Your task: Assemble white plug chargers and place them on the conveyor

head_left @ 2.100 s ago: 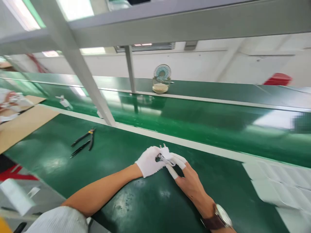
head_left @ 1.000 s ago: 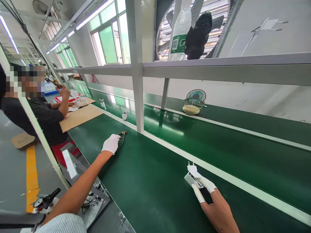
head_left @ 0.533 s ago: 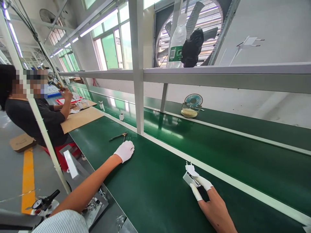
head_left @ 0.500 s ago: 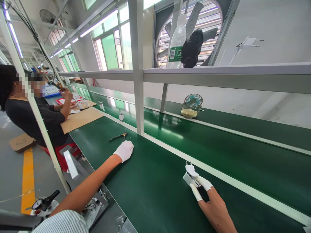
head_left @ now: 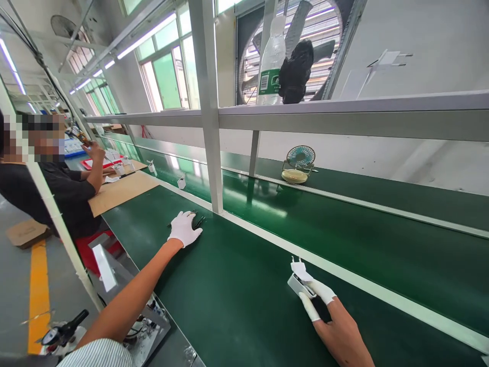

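Left hand (head_left: 184, 229), white-gloved, lies spread with fingers apart over the black pliers (head_left: 197, 221) on the green table (head_left: 237, 306), while the right hand (head_left: 331, 326) (finger cots on) pinches a white plug adapter (head_left: 300, 278) resting near the belt's white edge.

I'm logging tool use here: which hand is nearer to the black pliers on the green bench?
The left hand: it rests on the black pliers beside the white post. The right hand is far off to the right, holding a white plug adapter.
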`<state>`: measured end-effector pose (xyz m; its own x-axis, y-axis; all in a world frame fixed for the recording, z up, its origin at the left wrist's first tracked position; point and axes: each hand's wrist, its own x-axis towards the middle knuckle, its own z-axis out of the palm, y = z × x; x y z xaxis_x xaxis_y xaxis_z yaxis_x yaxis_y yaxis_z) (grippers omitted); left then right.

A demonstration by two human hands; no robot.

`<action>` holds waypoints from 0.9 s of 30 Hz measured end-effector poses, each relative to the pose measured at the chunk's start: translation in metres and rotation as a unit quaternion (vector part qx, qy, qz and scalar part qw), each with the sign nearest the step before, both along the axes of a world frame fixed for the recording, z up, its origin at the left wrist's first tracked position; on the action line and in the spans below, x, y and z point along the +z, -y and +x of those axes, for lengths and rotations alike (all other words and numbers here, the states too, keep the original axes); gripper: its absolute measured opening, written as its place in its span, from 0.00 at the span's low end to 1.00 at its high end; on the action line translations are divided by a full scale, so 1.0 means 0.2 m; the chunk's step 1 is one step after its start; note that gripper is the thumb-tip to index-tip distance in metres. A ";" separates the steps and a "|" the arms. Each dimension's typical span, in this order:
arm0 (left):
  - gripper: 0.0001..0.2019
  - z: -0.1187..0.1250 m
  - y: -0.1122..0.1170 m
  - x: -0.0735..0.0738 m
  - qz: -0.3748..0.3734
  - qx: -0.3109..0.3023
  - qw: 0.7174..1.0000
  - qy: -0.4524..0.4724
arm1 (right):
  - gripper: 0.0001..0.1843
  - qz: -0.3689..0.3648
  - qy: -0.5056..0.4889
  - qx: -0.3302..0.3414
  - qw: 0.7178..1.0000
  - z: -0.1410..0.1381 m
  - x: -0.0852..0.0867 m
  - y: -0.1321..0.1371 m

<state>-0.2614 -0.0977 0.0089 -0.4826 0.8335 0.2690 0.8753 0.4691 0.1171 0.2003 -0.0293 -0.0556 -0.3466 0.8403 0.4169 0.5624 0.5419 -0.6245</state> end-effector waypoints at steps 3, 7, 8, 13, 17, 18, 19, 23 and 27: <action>0.32 -0.04 0.00 -0.02 0.001 0.030 1.000 0.007 | 0.21 0.018 0.003 -0.004 1.000 -0.02 0.06 0.02; 0.30 -0.09 0.01 -0.04 0.003 0.038 0.999 0.010 | 0.20 0.011 0.021 0.014 1.000 -0.02 0.12 0.03; 0.29 -0.09 0.01 -0.05 0.004 0.038 0.999 0.009 | 0.21 0.004 0.026 0.017 1.000 -0.01 0.12 0.03; 0.17 -0.10 0.00 -0.09 0.031 0.017 0.999 -0.017 | 0.23 -0.010 0.038 0.013 0.999 0.00 0.10 0.02; 0.08 -0.06 -0.02 -0.11 0.057 0.005 0.998 -0.014 | 0.23 0.001 0.046 0.013 0.999 0.01 0.09 0.01; 0.08 -0.05 -0.03 -0.11 0.059 0.001 0.998 -0.010 | 0.23 0.004 0.046 0.013 0.999 0.01 0.09 0.02; 0.08 -0.04 -0.04 -0.12 0.060 -0.004 0.998 -0.006 | 0.23 0.007 0.047 0.013 0.999 0.01 0.09 0.02; 0.09 -0.02 -0.06 -0.11 0.058 -0.025 0.998 0.000 | 0.24 0.011 0.052 0.016 0.998 0.01 0.10 0.02; 0.10 -0.04 -0.06 -0.08 0.064 -0.027 0.998 0.008 | 0.24 0.004 0.057 0.019 0.998 0.02 0.09 0.01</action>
<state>-0.2689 -0.0854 -0.0077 -0.4431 0.8179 0.3671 0.8965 0.4018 0.1868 0.2036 -0.0321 -0.0370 -0.4228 0.8225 0.3803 0.6088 0.5687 -0.5531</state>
